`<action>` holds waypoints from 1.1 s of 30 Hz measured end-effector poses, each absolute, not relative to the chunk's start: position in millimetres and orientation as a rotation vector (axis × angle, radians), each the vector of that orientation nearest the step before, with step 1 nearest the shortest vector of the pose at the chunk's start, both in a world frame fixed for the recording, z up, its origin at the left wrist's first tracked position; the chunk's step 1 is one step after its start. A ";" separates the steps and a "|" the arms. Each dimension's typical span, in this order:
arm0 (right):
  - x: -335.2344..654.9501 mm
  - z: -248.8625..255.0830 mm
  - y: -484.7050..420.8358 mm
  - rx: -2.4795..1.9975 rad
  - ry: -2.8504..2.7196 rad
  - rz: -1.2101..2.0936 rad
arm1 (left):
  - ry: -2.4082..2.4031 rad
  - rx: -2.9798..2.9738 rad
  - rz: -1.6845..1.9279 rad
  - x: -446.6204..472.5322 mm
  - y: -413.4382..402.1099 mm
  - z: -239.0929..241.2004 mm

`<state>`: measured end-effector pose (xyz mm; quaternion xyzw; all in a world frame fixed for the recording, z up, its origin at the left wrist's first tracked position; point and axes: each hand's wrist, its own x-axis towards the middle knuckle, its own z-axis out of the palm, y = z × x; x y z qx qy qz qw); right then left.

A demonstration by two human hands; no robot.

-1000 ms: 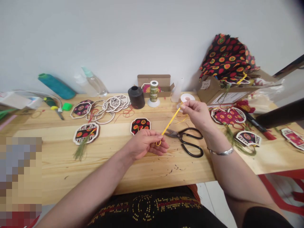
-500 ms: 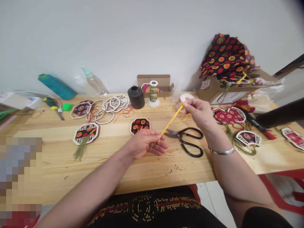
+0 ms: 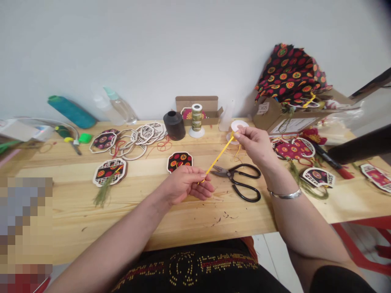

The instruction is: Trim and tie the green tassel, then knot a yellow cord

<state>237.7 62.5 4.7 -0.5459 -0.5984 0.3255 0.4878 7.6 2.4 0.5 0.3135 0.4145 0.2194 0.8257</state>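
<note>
A yellow cord [image 3: 218,156] runs taut between my two hands above the wooden table [image 3: 152,211]. My left hand [image 3: 186,185] pinches its lower end, fingers curled. My right hand [image 3: 255,144] pinches the upper end, up and to the right, near a white spool [image 3: 240,125]. Black scissors [image 3: 240,179] lie on the table just below the cord, between my hands. A dark floral ornament [image 3: 180,160] lies just beyond my left hand.
Lattice ornaments [image 3: 134,136] lie spread at the back left, another with a green tassel [image 3: 108,173] nearer. A black thread cone [image 3: 174,125] and a green-gold spool [image 3: 196,120] stand at the back. A cardboard box with floral fabric [image 3: 290,93] sits back right, more ornaments [image 3: 305,162] beside it.
My right hand has risen slightly and drawn the cord tighter. The small loop of cord below my left fingers has slipped into them and no longer shows.
</note>
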 end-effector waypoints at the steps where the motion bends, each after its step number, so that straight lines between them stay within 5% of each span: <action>1: 237.7 4.6 62.7 -1.326 -1.452 0.790 | 0.883 0.669 0.467 7.6 2.3 0.8; 33: 241.0 23.5 57.2 -1.426 -1.482 0.871 | 0.962 0.927 0.515 3.0 4.8 1.8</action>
